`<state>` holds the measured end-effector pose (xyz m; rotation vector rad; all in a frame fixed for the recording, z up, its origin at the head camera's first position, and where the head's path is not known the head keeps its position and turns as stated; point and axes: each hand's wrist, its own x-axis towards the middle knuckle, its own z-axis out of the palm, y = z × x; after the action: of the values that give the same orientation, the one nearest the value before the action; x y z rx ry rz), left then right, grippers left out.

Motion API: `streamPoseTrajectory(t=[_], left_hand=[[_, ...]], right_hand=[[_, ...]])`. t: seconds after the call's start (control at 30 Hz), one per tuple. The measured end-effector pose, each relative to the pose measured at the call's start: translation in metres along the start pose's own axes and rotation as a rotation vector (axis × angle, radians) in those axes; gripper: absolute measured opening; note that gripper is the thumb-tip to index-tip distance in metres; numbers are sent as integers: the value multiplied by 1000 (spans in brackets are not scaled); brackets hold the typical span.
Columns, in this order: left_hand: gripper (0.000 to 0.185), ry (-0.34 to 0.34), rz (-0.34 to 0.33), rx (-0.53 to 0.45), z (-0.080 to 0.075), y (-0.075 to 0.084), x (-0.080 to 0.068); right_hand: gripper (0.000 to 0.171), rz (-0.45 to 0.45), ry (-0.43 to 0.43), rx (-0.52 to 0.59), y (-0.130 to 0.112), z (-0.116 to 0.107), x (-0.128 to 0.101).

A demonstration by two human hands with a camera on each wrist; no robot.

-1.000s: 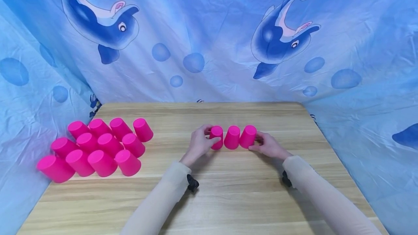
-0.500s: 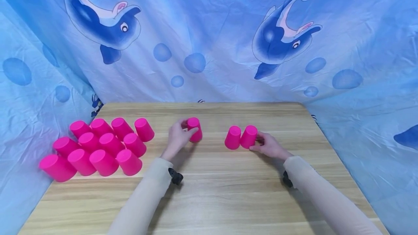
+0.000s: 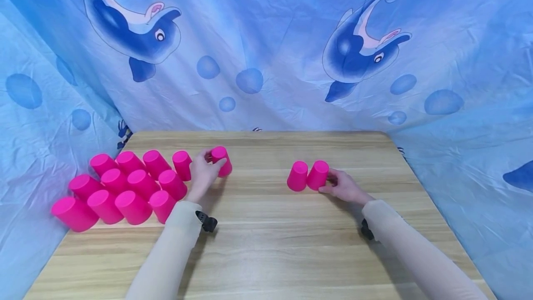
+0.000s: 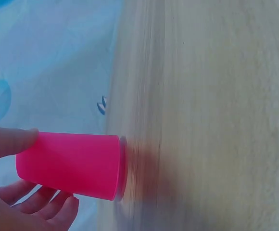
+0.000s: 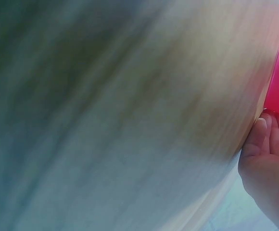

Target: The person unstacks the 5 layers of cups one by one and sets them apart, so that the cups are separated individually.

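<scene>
Right now the left hand [image 3: 202,173] holds a pink cup [image 3: 221,161] upside down, thumb on one side and fingers curled round the other, as the left wrist view shows with the thumb [image 4: 12,140] on the wall near the closed base and the cup [image 4: 69,164] mouth-down at the table [image 4: 216,115]; whether the rim touches the wood or hangs just above it cannot be told through the blur. It sits just beside the near corner of the cup cluster [image 3: 125,186], a block of upturned pink cups at the table's left side, next to the end cup of the back row [image 3: 182,165]. The right hand [image 3: 343,186] rests at the table's [image 3: 291,244] right half, fingertips curled against the outer one of a cup pair [image 3: 309,175] that stands touching, well apart from the left hand. Judging by this, the held cup should go down flat, rim level, snug against its neighbour without knocking the row; a light grip high on the wall leaves room for the fingers to slip away sideways. Behind it all hangs a blue dolphin cloth [image 3: 266,50].
</scene>
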<state>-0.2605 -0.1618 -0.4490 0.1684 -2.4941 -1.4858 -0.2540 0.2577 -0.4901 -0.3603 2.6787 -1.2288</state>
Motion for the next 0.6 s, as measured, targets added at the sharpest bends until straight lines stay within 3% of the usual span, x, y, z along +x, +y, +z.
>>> streamPoseTrajectory(t=[0.6], left_hand=[[54, 59, -41, 24, -13, -13, 0]], right_hand=[[62, -5, -6, -2, 2, 1, 2]])
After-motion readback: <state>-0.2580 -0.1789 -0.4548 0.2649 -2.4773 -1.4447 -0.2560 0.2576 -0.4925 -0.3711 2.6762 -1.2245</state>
